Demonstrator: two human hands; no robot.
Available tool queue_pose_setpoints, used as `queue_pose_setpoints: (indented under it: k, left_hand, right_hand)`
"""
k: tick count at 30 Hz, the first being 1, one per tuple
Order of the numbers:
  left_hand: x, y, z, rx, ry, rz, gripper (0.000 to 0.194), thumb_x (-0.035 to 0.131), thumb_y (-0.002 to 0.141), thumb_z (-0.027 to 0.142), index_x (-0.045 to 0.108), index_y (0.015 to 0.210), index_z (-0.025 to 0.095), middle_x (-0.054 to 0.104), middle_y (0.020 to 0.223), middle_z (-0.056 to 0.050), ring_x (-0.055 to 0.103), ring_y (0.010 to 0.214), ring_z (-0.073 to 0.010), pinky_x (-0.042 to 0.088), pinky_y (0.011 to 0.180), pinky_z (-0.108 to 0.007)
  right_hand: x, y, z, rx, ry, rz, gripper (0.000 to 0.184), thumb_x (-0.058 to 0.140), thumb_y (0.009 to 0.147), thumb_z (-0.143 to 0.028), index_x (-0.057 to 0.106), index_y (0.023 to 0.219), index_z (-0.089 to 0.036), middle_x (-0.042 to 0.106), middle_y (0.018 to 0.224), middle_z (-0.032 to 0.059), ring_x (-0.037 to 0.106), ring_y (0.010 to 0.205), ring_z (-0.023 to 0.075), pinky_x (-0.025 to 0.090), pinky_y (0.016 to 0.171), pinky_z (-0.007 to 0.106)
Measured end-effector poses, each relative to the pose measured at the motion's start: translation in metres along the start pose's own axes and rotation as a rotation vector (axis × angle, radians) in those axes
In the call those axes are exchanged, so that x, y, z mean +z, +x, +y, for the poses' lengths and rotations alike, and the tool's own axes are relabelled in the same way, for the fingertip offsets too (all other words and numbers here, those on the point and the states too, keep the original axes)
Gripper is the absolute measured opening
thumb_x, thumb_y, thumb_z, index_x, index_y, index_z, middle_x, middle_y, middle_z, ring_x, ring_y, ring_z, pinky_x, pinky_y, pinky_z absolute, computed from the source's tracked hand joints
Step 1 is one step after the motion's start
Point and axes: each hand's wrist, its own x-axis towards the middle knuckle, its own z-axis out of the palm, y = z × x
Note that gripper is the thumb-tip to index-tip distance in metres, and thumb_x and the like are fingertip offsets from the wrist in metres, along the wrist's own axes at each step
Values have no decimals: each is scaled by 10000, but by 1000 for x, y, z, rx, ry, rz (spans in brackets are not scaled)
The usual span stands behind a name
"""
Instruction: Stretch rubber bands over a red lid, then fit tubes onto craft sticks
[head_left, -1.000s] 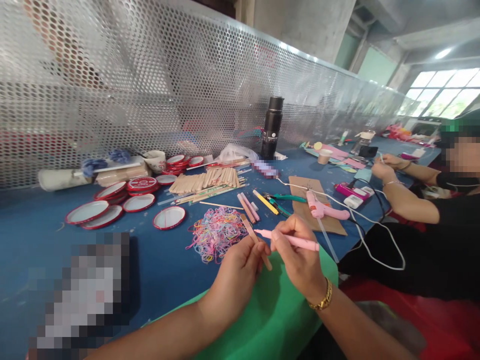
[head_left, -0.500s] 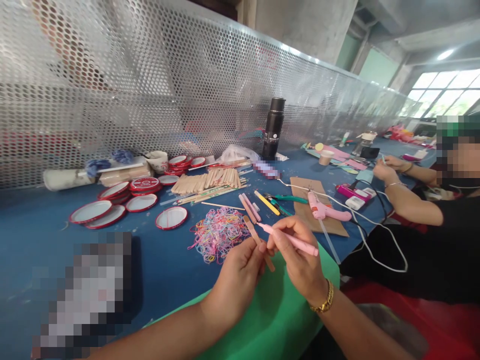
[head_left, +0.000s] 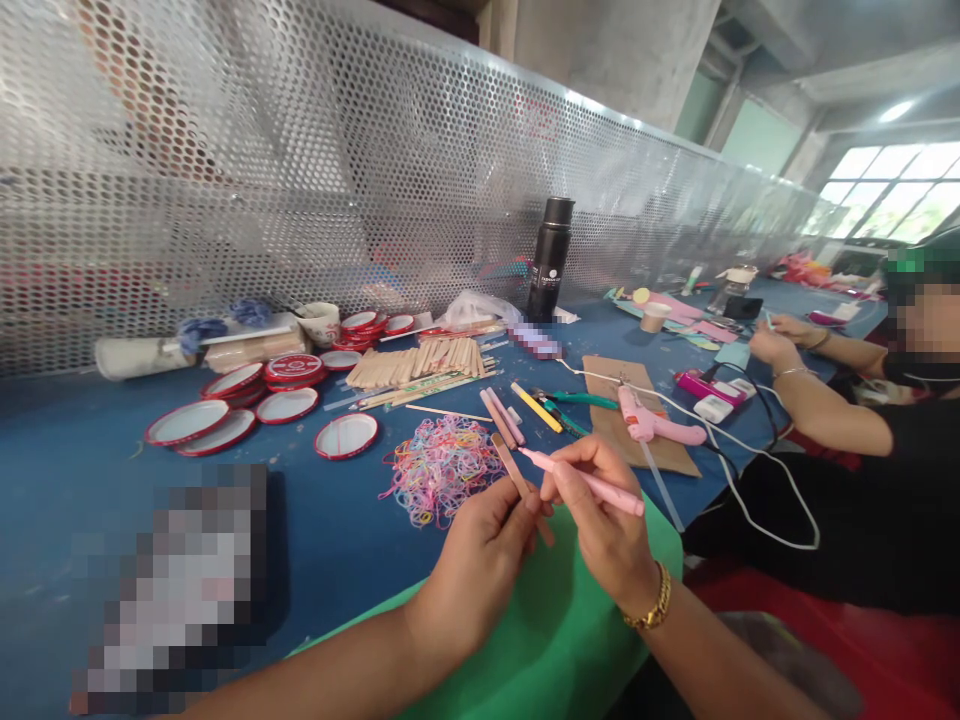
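Between thumb and fingers, my left hand (head_left: 491, 545) pinches a flat wooden craft stick (head_left: 511, 466), which slants up and away over the green cloth (head_left: 540, 620). My right hand (head_left: 600, 515) is closed round a pink marker (head_left: 589, 482) in a writing grip. The marker's dark tip sits by the stick's upper part; whether it touches, I cannot tell. Just beyond my left hand lies a tangled heap of thin coloured elastic bands (head_left: 442, 468). More markers, pinkish (head_left: 501, 415) and yellow (head_left: 536, 407), rest on the blue table behind the stick.
Red-rimmed jar lids (head_left: 345, 436) and a pile of craft sticks (head_left: 420, 362) lie at left and middle. Green-handled pliers (head_left: 577, 398), a pink glue gun (head_left: 652, 425) with its cord, and a black flask (head_left: 551, 260) stand beyond. A co-worker's hands (head_left: 780, 342) work at right.
The whole view has shifted slightly, so things appear a little further right. Both hands keep their grips, with the marker tip still close to the craft stick.
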Motion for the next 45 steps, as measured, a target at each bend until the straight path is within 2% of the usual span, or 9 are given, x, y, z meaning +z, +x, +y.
queue_pose_setpoints:
  k: [5, 10, 16, 19, 22, 27, 35, 40, 45]
  left_hand:
    - [0, 0, -1, -23, -5, 0, 443, 544, 934, 614, 588, 822, 188, 438, 599, 58, 343, 515, -105, 242, 485, -239]
    - [0, 1, -2, -50, -18, -5, 484, 549, 907, 661, 584, 818, 187, 432, 596, 61, 338, 506, -102, 233, 473, -241]
    - [1, 0, 4, -78, -34, -2, 525, 569, 870, 699, 561, 735, 192, 419, 558, 62, 332, 477, -98, 218, 454, -244]
    - [1, 0, 4, -89, -54, -5, 548, 575, 846, 733, 569, 751, 193, 405, 544, 69, 323, 467, -97, 212, 440, -240]
    - [1, 0, 3, -94, -37, 5, 560, 569, 849, 738, 588, 774, 183, 426, 560, 61, 333, 474, -98, 220, 439, -237]
    - [1, 0, 2, -86, -41, 4, 562, 567, 853, 738, 575, 749, 185, 416, 553, 65, 328, 479, -96, 223, 449, -238]
    - [1, 2, 2, -103, -107, 29, 547, 606, 828, 737, 559, 750, 197, 452, 562, 62, 338, 490, -96, 228, 458, -230]
    - [1, 5, 3, -83, -66, 43, 517, 631, 822, 713, 568, 745, 206, 480, 549, 57, 351, 478, -104, 252, 457, -233]
    - [2, 5, 3, -92, -43, 33, 495, 624, 837, 690, 574, 747, 206, 470, 551, 60, 343, 484, -105, 258, 463, -234]
  right_hand:
    - [0, 1, 0, -10, -4, 5, 105, 579, 1006, -299, 613, 936, -229, 631, 705, -25, 621, 640, 119, 536, 616, 238]
    - [0, 0, 0, 12, 2, -20, 100, 572, 1001, -304, 634, 1023, -229, 637, 758, -6, 630, 666, 138, 545, 613, 262]
    - [-2, -1, -2, -34, -85, -19, 92, 573, 980, -267, 647, 1013, -224, 662, 822, 27, 651, 740, 168, 544, 625, 282]
    - [-2, 0, -4, -58, -108, -16, 74, 587, 969, -263, 647, 998, -230, 654, 793, 14, 643, 699, 159, 534, 601, 274]
    - [-1, 0, -4, -60, -97, 13, 72, 575, 974, -260, 640, 959, -232, 636, 760, -1, 622, 646, 141, 528, 586, 262]
    - [-1, -1, 0, 0, -53, 19, 89, 576, 978, -291, 624, 977, -216, 637, 799, 23, 646, 717, 166, 537, 599, 275]
    - [-4, 0, -1, -10, -94, -5, 105, 600, 957, -294, 653, 1005, -216, 667, 799, 28, 672, 717, 177, 553, 621, 301]
    - [-2, 1, -2, -3, -57, 54, 97, 584, 963, -272, 642, 913, -213, 654, 721, 3, 665, 658, 164, 536, 627, 298]
    - [-2, 3, -7, -39, -112, 48, 223, 574, 959, -264, 598, 743, -213, 622, 682, -1, 620, 643, 152, 503, 627, 283]
